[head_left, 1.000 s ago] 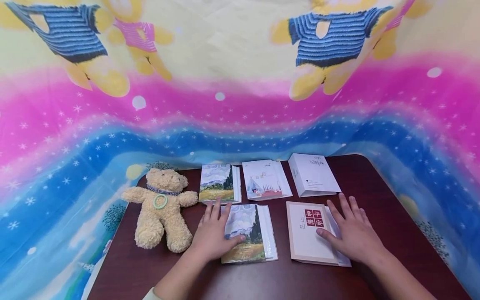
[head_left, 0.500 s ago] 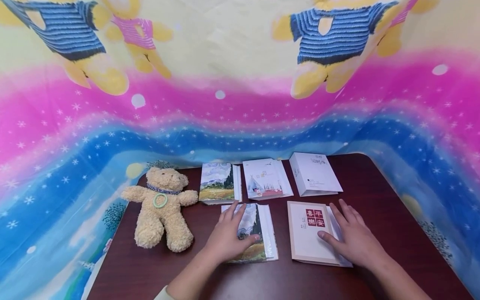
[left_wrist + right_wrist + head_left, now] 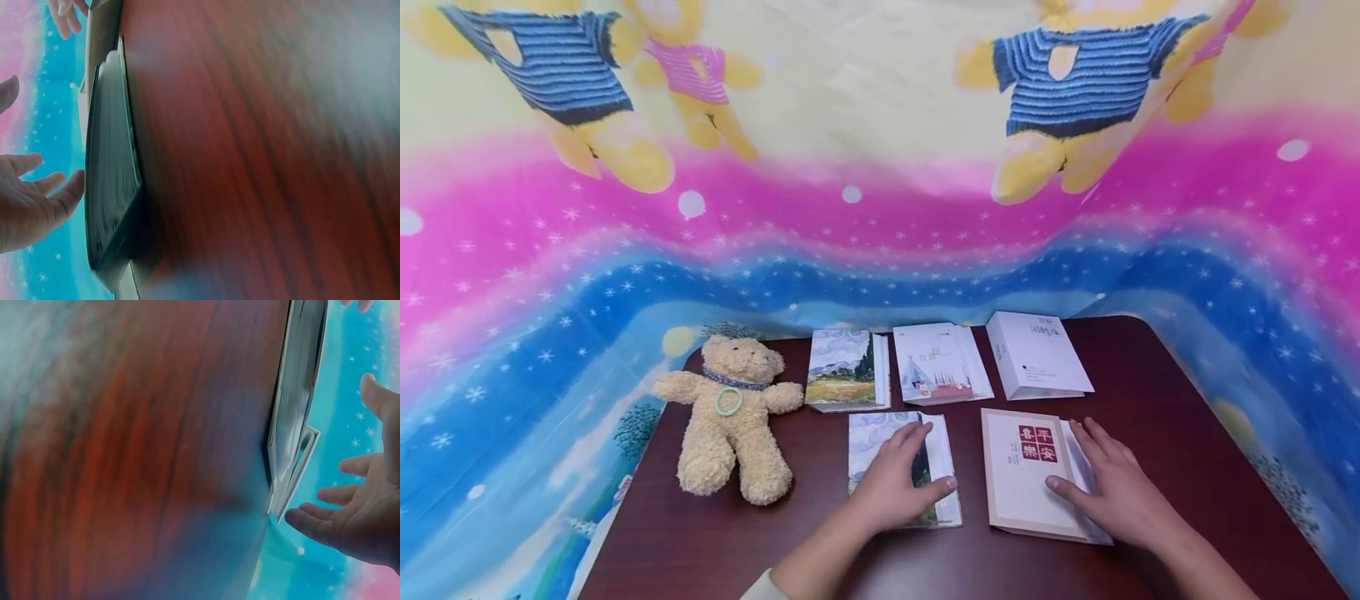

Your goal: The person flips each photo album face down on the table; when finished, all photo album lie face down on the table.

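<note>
My left hand [image 3: 901, 482] hangs over a landscape-covered photo album [image 3: 874, 433], fingers loose, nothing in them; my right hand [image 3: 1112, 492], just as unoccupied, spreads along the right edge of a beige photo album [image 3: 1018, 492]. Contact? I can't tell at either one. Both albums lie on the worktop [image 3: 977, 575]. Beyond the left fingertips there's a tent-print album [image 3: 934, 358], with a second landscape album [image 3: 841, 371] to its left; beyond the right ones, a white album [image 3: 1037, 358]. I'd call this the positioning step, no grip made. Next move, I reckon, calls for getting thumb and fingers onto opposing edges before any squeeze.
</note>
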Demonstrator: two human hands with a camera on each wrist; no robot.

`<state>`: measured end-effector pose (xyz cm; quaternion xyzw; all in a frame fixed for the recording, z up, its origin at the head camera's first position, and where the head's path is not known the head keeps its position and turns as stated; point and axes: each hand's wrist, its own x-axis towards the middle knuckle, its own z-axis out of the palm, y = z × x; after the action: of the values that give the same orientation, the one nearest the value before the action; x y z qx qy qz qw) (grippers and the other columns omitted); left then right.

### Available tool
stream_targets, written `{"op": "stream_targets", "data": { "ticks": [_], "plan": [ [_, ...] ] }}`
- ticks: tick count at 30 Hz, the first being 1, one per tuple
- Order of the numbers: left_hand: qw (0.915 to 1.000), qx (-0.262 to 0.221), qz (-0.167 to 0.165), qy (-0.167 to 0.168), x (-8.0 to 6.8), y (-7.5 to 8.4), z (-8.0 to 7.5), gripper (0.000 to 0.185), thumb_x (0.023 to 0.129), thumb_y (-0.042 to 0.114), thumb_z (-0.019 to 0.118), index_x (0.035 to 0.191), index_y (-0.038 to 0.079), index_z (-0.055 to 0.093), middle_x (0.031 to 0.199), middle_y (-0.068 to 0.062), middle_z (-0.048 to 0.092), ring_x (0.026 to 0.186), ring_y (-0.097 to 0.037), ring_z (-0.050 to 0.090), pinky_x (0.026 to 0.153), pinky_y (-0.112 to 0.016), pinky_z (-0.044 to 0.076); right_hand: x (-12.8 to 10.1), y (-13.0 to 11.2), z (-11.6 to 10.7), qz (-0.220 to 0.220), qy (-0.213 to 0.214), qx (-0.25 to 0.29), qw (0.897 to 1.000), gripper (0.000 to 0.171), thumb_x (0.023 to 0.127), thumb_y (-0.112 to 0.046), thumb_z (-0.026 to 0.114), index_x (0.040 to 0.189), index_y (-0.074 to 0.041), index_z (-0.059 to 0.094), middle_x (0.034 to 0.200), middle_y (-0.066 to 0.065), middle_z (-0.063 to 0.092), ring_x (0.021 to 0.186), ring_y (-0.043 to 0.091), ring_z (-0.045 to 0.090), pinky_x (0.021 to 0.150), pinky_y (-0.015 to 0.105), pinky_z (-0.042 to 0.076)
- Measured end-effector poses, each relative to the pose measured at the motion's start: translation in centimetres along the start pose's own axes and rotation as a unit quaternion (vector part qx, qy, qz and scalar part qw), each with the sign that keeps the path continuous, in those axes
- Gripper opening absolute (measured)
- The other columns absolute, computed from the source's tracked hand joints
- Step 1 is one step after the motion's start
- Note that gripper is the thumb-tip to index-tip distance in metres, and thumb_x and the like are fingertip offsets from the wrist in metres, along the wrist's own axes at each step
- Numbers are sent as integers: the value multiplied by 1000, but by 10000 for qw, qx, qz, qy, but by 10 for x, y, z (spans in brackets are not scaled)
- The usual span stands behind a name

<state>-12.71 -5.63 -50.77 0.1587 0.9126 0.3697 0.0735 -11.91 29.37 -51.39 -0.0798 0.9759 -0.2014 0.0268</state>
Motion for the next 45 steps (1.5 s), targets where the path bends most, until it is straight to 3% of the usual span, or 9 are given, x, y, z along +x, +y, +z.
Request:
{"op": "stream_targets", "data": {
  "ticks": [7,13,16,22,28,35,41,45],
  "plan": [
    [9995,-290,79,-137,4,10,17,81,91,57,72,157,16,46,156,-10,48,142,-31,47,112,-54,43,-4,3,1,-40,-71,117,9999,111,86,-67,72,161,1,28,158,38,28,133,65,33,99,79,35],
    [9975,-684,-29,-177,8,17,27,78,91,53,74,155,17,49,150,-9,54,123,-26,62,95,-40,54,-3,1,-3,-135,-59,186,9997,107,86,-62,76,159,3,31,155,37,33,132,65,37,98,77,38],
    [9963,-836,35,-181,11,19,32,76,92,48,75,154,15,49,148,-10,56,119,-26,63,90,-33,54,-3,1,-3,-144,-91,259,9995,105,86,-59,77,159,4,33,154,37,36,132,63,39,98,76,39],
    [9933,-1119,99,-284,17,24,42,73,91,39,78,152,11,51,143,-11,60,119,-25,63,93,-31,53,-3,5,-2,-268,-99,501,9983,104,82,-51,85,156,5,37,150,37,41,132,59,44,99,72,42],
    [9834,-1762,-88,-428,20,28,49,75,89,29,81,153,8,48,143,-11,59,119,-27,63,95,-32,55,0,12,-3,-164,-287,856,9958,105,81,-50,86,156,6,37,148,38,44,128,55,51,96,67,47],
    [9715,-2288,-314,-538,24,33,56,76,86,21,83,152,7,49,138,-9,59,114,-25,64,90,-28,55,0,17,-5,102,-334,1276,9912,105,81,-43,88,155,9,35,142,37,49,116,47,63,85,51,57],
    [9652,-2512,-355,-641,30,35,64,79,84,16,84,153,4,47,131,-3,62,101,-14,66,81,-23,54,-2,20,-6,289,-511,1485,9872,106,83,-42,87,156,10,31,142,37,49,116,47,64,86,51,58],
    [9650,-2511,-348,-678,32,35,69,83,82,13,85,154,1,45,117,-2,69,90,-8,68,76,-21,54,-2,22,-6,397,-608,1574,9849,105,84,-40,87,157,10,30,143,37,48,117,48,64,88,52,58]
  ]
}}
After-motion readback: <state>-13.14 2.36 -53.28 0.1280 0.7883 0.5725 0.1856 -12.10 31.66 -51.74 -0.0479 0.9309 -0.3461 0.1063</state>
